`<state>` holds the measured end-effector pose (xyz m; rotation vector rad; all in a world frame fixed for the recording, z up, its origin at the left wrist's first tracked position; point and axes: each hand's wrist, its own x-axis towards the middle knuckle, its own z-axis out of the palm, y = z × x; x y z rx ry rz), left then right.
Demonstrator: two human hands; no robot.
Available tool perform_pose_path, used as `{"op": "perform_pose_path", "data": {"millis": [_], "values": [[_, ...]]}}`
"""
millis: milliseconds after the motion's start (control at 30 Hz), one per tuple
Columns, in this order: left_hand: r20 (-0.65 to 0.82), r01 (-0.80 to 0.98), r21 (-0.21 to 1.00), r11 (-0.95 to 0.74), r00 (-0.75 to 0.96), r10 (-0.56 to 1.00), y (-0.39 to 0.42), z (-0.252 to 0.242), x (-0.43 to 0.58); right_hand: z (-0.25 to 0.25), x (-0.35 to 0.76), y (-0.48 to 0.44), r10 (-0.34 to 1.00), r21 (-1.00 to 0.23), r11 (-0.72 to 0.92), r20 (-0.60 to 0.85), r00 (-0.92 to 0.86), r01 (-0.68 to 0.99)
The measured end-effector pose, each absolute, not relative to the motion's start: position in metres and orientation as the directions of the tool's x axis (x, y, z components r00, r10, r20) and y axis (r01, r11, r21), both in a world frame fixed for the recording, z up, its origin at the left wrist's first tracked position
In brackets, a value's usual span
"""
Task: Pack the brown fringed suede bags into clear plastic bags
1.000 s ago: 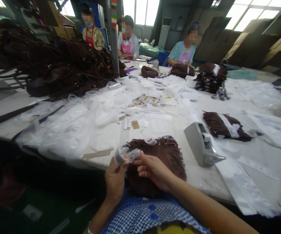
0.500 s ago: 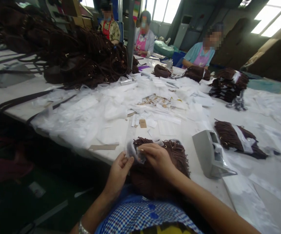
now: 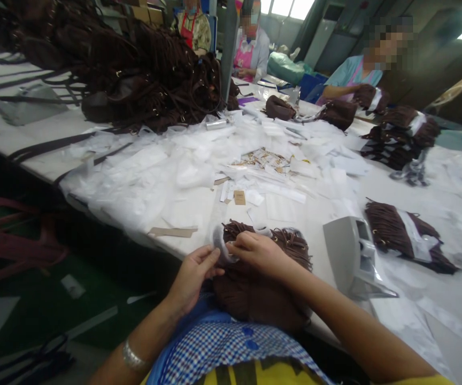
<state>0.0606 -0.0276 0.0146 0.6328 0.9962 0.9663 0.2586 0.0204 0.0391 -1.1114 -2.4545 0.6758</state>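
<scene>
A dark brown fringed bag (image 3: 259, 297) rests at the table's near edge against my body, its fringe and small gold rings facing up. Around its strap at the left is a clear, whitish plastic wrap (image 3: 218, 240). My left hand (image 3: 199, 267) pinches the left side of this wrap between thumb and forefinger. From the right, my right hand (image 3: 257, 251) reaches over the fringe, its fingers closed at the wrap's inner side; what lies between these fingertips is too small to make out.
A grey tape dispenser (image 3: 345, 256) stands right of the bag, beside a wrapped fringe bundle (image 3: 407, 232). White plastic sheets (image 3: 143, 182) cover the table's middle. Brown bags (image 3: 146, 80) are piled at the back left. Several people are across the table.
The view has shifted, so the table's contents sit further right and higher. My left fingers have spread a little at the wrap. A person at the back right now holds up a brown bundle.
</scene>
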Motion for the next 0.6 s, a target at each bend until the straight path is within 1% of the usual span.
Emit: {"op": "perform_pose_path", "data": {"millis": [100, 233, 367, 467, 533, 600], "values": [[-0.416, -0.332, 0.815, 0.474, 0.233, 0.879, -0.027, 0.015, 0.059, 0.041, 0.258, 0.022, 0.745, -0.575, 0.590, 0.118, -0.656, 0.567], [-0.413, -0.263, 0.843, 0.469, 0.240, 0.878, -0.026, 0.017, 0.056, 0.041, 0.256, 0.020, 0.774, -0.639, 0.535, 0.110, -0.623, 0.552], [-0.414, -0.269, 0.846, 0.461, 0.214, 0.885, -0.024, 0.020, 0.056, 0.041, 0.255, 0.015, 0.741, -0.608, 0.577, 0.109, -0.663, 0.545], [-0.460, -0.342, 0.784, 0.518, 0.240, 0.855, -0.023, 0.022, 0.055, 0.042, 0.256, 0.012, 0.699, -0.621, 0.627, 0.180, -0.692, 0.471], [-0.503, -0.392, 0.703, 0.594, 0.317, 0.804, -0.022, 0.021, 0.054, 0.042, 0.256, 0.009, 0.692, -0.652, 0.631, 0.229, -0.685, 0.420], [-0.535, -0.434, 0.611, 0.662, 0.390, 0.750, -0.022, 0.020, 0.052, 0.041, 0.255, 0.006, 0.701, -0.686, 0.614, 0.246, -0.669, 0.391]]}}
